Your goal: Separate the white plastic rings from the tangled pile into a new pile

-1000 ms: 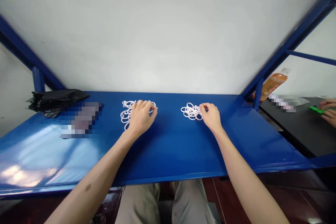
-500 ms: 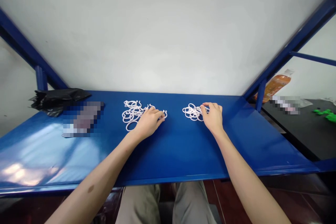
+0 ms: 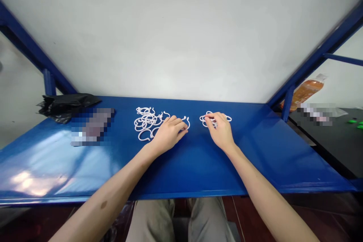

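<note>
Two heaps of white plastic rings lie on a blue table [image 3: 198, 166]. My left hand [image 3: 168, 134] rests palm down just right of the left heap [image 3: 146, 123], its fingertips pinched on one open ring [image 3: 186, 121] pulled out to the right. My right hand [image 3: 219, 130] lies over the right heap [image 3: 208, 118], fingers curled onto the rings, most of that heap hidden beneath it.
A crumpled black bag [image 3: 64, 103] sits at the table's back left, beside a blurred flat object [image 3: 90, 126]. Blue frame struts rise on both sides. To the right stand an orange bottle [image 3: 304, 91] and a black table [image 3: 334, 136] with small green pieces.
My left hand slid right out of the left heap, dragging one ring with it. My right hand shifted left over the right heap. The other person's hands at far right left the view.
</note>
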`<state>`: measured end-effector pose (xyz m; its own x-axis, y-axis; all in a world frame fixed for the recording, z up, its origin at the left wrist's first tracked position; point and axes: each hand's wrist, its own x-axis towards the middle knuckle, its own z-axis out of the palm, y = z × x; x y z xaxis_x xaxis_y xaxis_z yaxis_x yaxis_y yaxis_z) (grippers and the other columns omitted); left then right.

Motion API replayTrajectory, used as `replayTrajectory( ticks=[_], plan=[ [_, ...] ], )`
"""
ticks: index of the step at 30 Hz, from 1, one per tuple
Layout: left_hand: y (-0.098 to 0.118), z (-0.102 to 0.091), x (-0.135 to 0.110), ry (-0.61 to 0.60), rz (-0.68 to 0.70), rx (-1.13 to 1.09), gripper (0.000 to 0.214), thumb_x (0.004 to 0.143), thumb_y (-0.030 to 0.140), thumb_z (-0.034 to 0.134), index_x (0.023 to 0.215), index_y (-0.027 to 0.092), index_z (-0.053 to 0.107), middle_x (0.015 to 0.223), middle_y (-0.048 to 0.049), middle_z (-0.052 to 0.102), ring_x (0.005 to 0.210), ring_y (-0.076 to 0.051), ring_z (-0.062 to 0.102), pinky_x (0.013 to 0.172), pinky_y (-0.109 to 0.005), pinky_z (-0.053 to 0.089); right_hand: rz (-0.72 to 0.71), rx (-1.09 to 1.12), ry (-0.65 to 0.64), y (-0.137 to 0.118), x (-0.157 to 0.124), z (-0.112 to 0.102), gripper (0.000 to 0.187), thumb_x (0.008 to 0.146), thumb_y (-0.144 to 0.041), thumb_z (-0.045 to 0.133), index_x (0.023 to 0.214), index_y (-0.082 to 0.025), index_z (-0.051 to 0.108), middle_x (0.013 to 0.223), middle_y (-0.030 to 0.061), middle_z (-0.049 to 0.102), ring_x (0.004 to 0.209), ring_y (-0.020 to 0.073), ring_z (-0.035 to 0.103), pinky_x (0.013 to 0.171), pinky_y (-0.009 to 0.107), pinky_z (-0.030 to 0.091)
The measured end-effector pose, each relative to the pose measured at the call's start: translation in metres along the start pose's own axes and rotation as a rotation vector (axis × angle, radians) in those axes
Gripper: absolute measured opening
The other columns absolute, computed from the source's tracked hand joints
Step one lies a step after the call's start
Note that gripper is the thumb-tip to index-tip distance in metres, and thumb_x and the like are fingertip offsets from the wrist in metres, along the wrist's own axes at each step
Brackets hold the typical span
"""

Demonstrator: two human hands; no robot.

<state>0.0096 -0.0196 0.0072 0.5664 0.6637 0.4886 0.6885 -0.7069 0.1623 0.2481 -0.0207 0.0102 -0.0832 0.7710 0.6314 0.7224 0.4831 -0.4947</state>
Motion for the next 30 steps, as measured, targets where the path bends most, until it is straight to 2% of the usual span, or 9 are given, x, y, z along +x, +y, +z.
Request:
replayTrajectory(
  ticks=[5,11,13,16,18,21,23,27,30],
  plan=[
    [0.012,0.002,0.002,0.136,0.141,0.005,0.019,0.101,0.033,0.055,0.092,0.021,0.066,0.088,-0.0031,0.068,0.083,-0.018,0.051,0.076,-0.034,0.038,0.099,0.294,-0.249,-0.021,-0.009,0.013,0.015,0.096,-0.035,0.058,0.103,-0.024,0.066,0.095,0.0027,0.075,0.083,0.0189,0.069,0.078,0.034,0.055],
    [0.019,0.006,0.002,0.145,0.186,-0.038,0.016,0.101,0.028,0.053,0.09,0.02,0.062,0.089,-0.003,0.067,0.082,-0.017,0.053,0.076,-0.032,0.043,0.197,0.446,-0.247,-0.023,-0.011,0.02,0.011,0.093,-0.033,0.06,0.095,-0.023,0.063,0.083,0.0007,0.073,0.076,0.018,0.071,0.073,0.033,0.057],
    [0.019,0.006,0.002,0.195,0.125,-0.054,0.014,0.101,0.03,0.054,0.093,0.02,0.061,0.092,-0.0043,0.066,0.085,-0.018,0.056,0.078,-0.032,0.046,0.209,0.451,-0.23,-0.023,-0.01,0.019,0.011,0.092,-0.033,0.06,0.096,-0.023,0.064,0.084,0.0014,0.073,0.077,0.0182,0.071,0.074,0.033,0.057],
    [0.018,0.008,0.002,0.282,-0.068,-0.065,0.013,0.099,0.032,0.056,0.102,0.019,0.058,0.096,-0.0061,0.065,0.092,-0.02,0.061,0.082,-0.033,0.049,0.206,0.422,-0.209,-0.022,-0.01,0.016,0.012,0.093,-0.033,0.06,0.097,-0.023,0.065,0.086,0.0022,0.073,0.079,0.0184,0.07,0.075,0.033,0.057],
    [0.016,0.009,0.002,0.224,-0.176,-0.089,0.014,0.099,0.03,0.055,0.108,0.02,0.057,0.097,-0.0055,0.067,0.092,-0.021,0.065,0.081,-0.033,0.051,0.181,0.389,-0.209,-0.021,-0.01,0.015,0.012,0.093,-0.033,0.061,0.098,-0.023,0.066,0.09,0.0025,0.073,0.081,0.0186,0.07,0.076,0.033,0.057],
    [0.015,0.01,0.003,0.023,-0.259,-0.149,0.015,0.1,0.026,0.05,0.114,0.022,0.056,0.098,-0.0046,0.071,0.09,-0.022,0.068,0.077,-0.032,0.051,0.124,0.34,-0.23,-0.02,-0.011,0.013,0.012,0.095,-0.034,0.06,0.099,-0.024,0.067,0.094,0.0027,0.074,0.084,0.0192,0.07,0.078,0.034,0.056],
    [0.016,0.01,0.004,-0.057,-0.305,-0.184,0.016,0.101,0.024,0.046,0.115,0.022,0.055,0.098,-0.0043,0.073,0.087,-0.022,0.07,0.073,-0.031,0.05,0.115,0.326,-0.228,-0.02,-0.011,0.012,0.014,0.096,-0.036,0.059,0.099,-0.025,0.067,0.095,0.0031,0.074,0.084,0.0198,0.071,0.079,0.035,0.056],
    [0.019,0.007,0.007,-0.056,-0.423,-0.164,0.016,0.101,0.021,0.041,0.112,0.021,0.054,0.083,-0.0025,0.072,0.073,-0.021,0.069,0.063,-0.028,0.044,0.171,0.363,-0.22,-0.023,-0.011,0.012,0.021,0.095,-0.042,0.062,0.104,-0.024,0.066,0.096,0.0044,0.075,0.086,0.0209,0.072,0.078,0.036,0.058],
    [0.021,0.007,0.008,-0.024,-0.438,-0.043,0.016,0.099,0.02,0.043,0.111,0.02,0.055,0.073,-0.0014,0.07,0.07,-0.022,0.069,0.065,-0.029,0.043,0.174,0.379,-0.275,-0.025,-0.013,0.014,0.024,0.092,-0.043,0.065,0.107,-0.024,0.064,0.094,0.0038,0.076,0.085,0.0209,0.073,0.077,0.035,0.059]
  ],
)
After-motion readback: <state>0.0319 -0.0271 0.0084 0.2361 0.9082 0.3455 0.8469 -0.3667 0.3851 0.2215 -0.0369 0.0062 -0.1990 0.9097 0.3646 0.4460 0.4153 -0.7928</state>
